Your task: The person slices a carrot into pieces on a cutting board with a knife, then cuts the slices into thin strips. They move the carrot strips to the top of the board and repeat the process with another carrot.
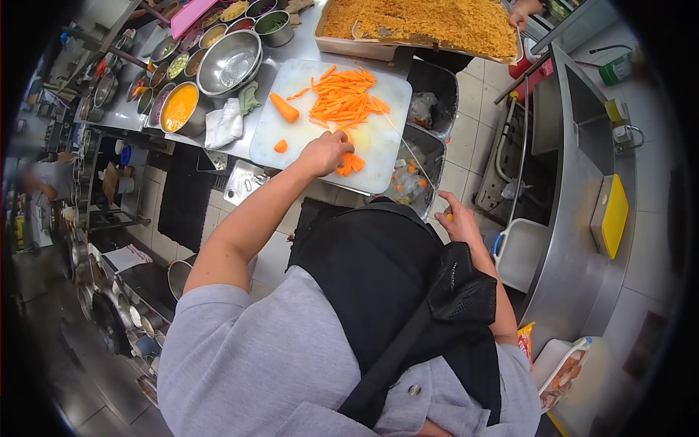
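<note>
A white cutting board (291,80) lies on the steel table, with a heap of carrot sticks (342,98) on it. To the left of the heap are a thick carrot piece (284,108) and a small carrot end (280,146). My left hand (329,154) is over the board's near part, fingers bent down on carrot slices (350,164). My right hand (457,218), off the board's right side, is closed on the yellow handle of a long thin knife (413,154). The blade points up and left toward the heap.
Left of the board are a steel bowl (229,62), an orange liquid pot (180,109) and white cloths (224,124). A crumb-filled tray (429,30) is beyond it, with another person's hand (521,12) at its corner. Waste bins (444,138) stand right.
</note>
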{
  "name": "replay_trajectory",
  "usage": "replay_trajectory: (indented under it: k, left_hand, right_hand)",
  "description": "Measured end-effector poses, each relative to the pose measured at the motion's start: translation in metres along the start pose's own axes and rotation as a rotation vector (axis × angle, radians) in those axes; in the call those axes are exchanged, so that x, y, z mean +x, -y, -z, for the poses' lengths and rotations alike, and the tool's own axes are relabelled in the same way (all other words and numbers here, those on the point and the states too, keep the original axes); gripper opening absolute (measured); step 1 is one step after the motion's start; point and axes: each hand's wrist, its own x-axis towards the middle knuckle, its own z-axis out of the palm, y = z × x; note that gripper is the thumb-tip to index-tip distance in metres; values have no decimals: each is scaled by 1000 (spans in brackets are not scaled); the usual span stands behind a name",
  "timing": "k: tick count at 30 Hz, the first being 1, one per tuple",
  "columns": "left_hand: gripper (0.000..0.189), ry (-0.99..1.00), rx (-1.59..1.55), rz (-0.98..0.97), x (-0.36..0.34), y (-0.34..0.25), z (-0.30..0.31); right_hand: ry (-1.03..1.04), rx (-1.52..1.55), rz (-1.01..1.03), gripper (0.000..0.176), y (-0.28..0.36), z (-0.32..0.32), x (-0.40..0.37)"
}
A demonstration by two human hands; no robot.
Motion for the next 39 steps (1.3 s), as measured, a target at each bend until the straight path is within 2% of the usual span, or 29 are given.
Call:
replay_trajectory:
  k: [3,10,12,14,16,18,20,22,24,27,29,30,32,36,38,39]
  left_hand:
    - [41,-111,-63,-40,-9,3,-2]
    - [35,-233,-194,-67,-5,43,6]
    - [36,-402,-290,-139,-2,57,14]
    - [34,-447,-410,-141,3,73,18]
    - [33,-503,-639,134,4,84,25]
    - [33,-518,-672,146,3,96,30]
    - [34,-459,-884,333,-4,94,42]
    - [37,-480,-925,357,-9,90,32]
    - [37,-364,-1083,423,-12,80,20]
    - [37,-213,-878,395,2,23,14]
    - [36,-277,-577,201,28,-8,-4]
    - [34,-257,-499,196,37,-27,-4]
    - [35,-100,-355,180,55,-49,1]
    - [41,-78,-220,186,74,-44,-10]
    - [51,-213,-134,107,72,-35,-17]
    - [51,-210,-130,102,72,-30,-21]
  right_hand:
    - [23,-1,-10,59,-5,-8,3]
    - [39,20,25,59,-14,-20,9]
    - [35,15,45,59,-14,-20,11]
    - [79,21,11,58,-7,-16,9]
    - [90,39,-8,58,-5,-15,7]
    - [101,56,-21,58,-7,-16,7]
    - [90,1,7,58,-15,-19,8]
    - [88,12,8,59,-19,-22,6]
    - [83,21,8,59,-22,-21,2]
    - [93,5,-15,56,-20,-23,-4]
    - [51,14,-48,51,-19,-26,-4]
    - [50,8,-46,51,-19,-26,-2]
    - [68,55,-114,47,-20,-25,-1]
    - [8,94,-89,42,-23,-20,0]
    - [18,143,-152,36,-19,-14,-5]
    - [13,149,-155,36,-25,-16,-6]
